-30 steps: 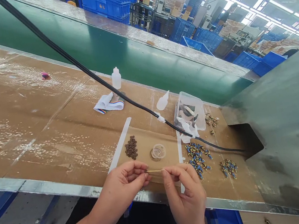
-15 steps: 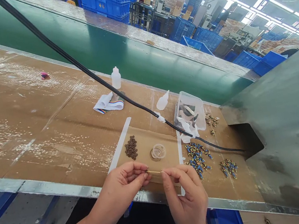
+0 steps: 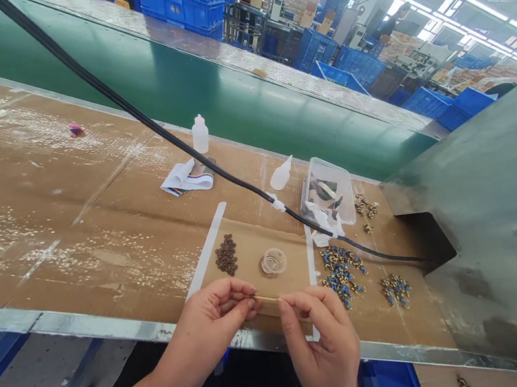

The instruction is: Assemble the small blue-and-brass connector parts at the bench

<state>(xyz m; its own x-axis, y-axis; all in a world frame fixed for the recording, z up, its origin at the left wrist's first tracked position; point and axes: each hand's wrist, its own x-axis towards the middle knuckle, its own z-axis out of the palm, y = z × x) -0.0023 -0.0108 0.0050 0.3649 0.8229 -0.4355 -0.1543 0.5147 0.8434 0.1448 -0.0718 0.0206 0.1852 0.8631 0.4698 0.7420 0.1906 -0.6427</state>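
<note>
Between my two hands runs a thin, pale wooden-looking stick (image 3: pixel 267 298), held level above the table's front edge. My right hand (image 3: pixel 321 334) pinches its right end between thumb and forefinger. At its left end, the fingers of my left hand (image 3: pixel 223 310) are pinched together on a tiny dark piece, mostly hidden by the fingertips. Just beyond the hands stands a small clear plastic cup (image 3: pixel 274 261) on a cardboard mat. A pile of small brown discs (image 3: pixel 226 255) lies to its left. Blue and yellow small parts (image 3: pixel 340 272) are heaped to the right.
A black cable (image 3: pixel 149 120) crosses over the table. Behind are a white squeeze bottle (image 3: pixel 200 134), another bottle lying down (image 3: pixel 282 175), a ribbon strip (image 3: pixel 187 177) and a clear plastic box (image 3: pixel 344 190). A metal panel (image 3: pixel 502 214) closes off the right. Beyond runs a green conveyor belt (image 3: pixel 243 98).
Both hands stay almost in place, the stick still between them. My right fingertips have shifted very slightly to the left.
</note>
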